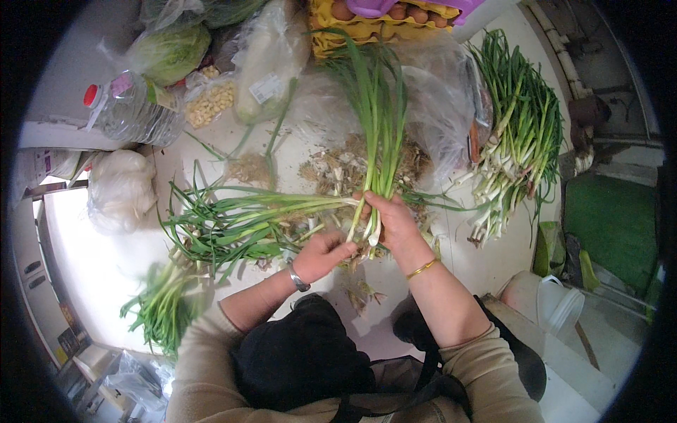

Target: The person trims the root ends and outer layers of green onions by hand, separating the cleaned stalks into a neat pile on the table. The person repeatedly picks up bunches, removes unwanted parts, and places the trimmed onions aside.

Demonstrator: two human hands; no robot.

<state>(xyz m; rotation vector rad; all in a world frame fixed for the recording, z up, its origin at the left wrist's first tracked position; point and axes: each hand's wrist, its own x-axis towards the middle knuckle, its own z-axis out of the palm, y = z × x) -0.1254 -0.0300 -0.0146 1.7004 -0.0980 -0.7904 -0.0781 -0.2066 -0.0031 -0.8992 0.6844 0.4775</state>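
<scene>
Probably a kitchen or food-preparation room: egg trays (337, 41) at twelve o'clock, a bagged pale vegetable (264, 67) at eleven, a clear bottle (134, 113) at ten, heaped green onions (520, 134) at two.

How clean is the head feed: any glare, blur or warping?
All head view: glare bleaches the smooth white surface at far left; the leafy green bunch at lower left looks blurred; straight edges bow toward the rim; the bare right hand shows fairly clearly.
</scene>
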